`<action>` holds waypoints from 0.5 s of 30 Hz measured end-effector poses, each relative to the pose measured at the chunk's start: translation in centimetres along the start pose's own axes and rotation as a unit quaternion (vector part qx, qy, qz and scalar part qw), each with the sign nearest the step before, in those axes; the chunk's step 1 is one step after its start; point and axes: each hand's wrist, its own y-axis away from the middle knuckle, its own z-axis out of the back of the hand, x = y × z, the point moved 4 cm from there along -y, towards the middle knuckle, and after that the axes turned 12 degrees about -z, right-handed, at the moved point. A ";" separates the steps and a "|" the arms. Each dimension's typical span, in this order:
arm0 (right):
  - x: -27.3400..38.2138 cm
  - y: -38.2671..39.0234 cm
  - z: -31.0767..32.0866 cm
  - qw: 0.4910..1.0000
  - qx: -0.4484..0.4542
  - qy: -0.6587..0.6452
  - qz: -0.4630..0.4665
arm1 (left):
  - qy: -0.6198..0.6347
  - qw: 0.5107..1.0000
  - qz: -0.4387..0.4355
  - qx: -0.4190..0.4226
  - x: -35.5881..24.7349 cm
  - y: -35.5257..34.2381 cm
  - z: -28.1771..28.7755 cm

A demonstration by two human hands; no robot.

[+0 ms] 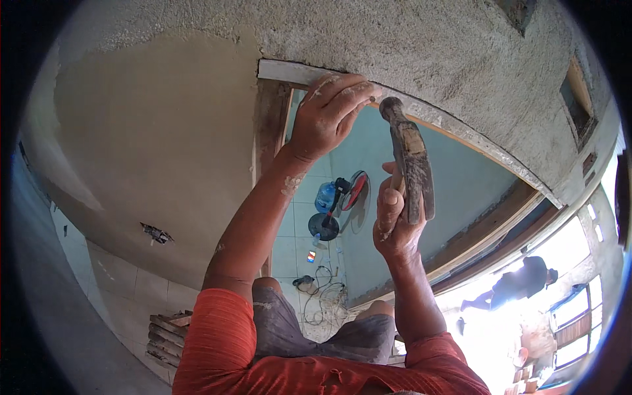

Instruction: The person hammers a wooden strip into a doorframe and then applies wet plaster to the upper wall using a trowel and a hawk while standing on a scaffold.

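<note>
My right hand (398,220) is wrapped round the handle of a claw hammer (413,155), whose worn dark head points up beside the fingers of my left hand (329,115). That left hand is raised to a long pale strip (461,126) along the top of a wooden-framed opening. Its fingers are pinched on a small nail (373,99), of which only the dark end shows at the fingertips. A short gap separates the hammer's face from the nail. Both forearms carry smears of dried plaster.
Rough plaster (421,46) lies above the strip, smoother plaster (158,118) to the left. Through the opening show a standing fan (355,189), a blue water jug (324,197) and tangled cables (322,299). Stacked wood (168,339) stands lower left. Another person (520,283) is at right.
</note>
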 end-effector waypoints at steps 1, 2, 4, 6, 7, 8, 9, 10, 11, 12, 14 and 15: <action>0.4 -0.4 0.1 0.997 -0.030 0.043 0.056 | -0.009 1.000 0.000 -0.004 -0.1 0.0 -0.1; 0.9 -0.5 0.2 0.988 -0.059 0.085 0.112 | -0.007 1.000 0.002 -0.007 -0.3 -0.1 -0.3; 1.3 -0.6 -0.2 0.995 -0.052 0.056 0.066 | -0.029 0.999 0.007 -0.015 -0.4 0.0 -0.2; 1.4 -0.6 -0.3 0.998 -0.044 0.027 0.022 | -0.032 0.999 0.005 -0.019 -0.4 0.1 -0.2; 1.8 -0.4 -0.1 0.996 -0.073 0.028 0.053 | -0.037 0.999 0.001 -0.023 -0.4 0.1 -0.1; 2.0 0.0 0.1 0.991 -0.102 0.027 0.085 | -0.039 0.999 0.003 -0.022 -0.3 0.1 -0.1; 1.2 0.3 0.4 0.991 -0.100 0.031 0.085 | -0.032 0.999 -0.002 -0.031 -0.5 -0.2 -0.2; 0.0 1.0 0.9 0.980 -0.119 0.054 0.151 | -0.023 0.999 -0.007 -0.040 -0.7 -0.3 -0.4; -0.6 1.5 1.3 0.972 -0.127 0.067 0.184 | -0.023 0.999 -0.004 -0.044 -0.7 -0.3 -0.6; -0.9 1.9 1.3 0.964 -0.136 0.075 0.217 | -0.026 0.999 -0.006 -0.039 -0.7 -0.3 -0.6; -2.2 0.6 0.3 0.985 -0.057 0.137 0.086 | -0.030 0.999 -0.006 -0.035 -0.7 -0.3 -0.4; -2.1 -0.3 -0.2 0.984 -0.041 0.154 0.079 | -0.043 0.999 -0.005 -0.026 -0.7 -0.3 -0.1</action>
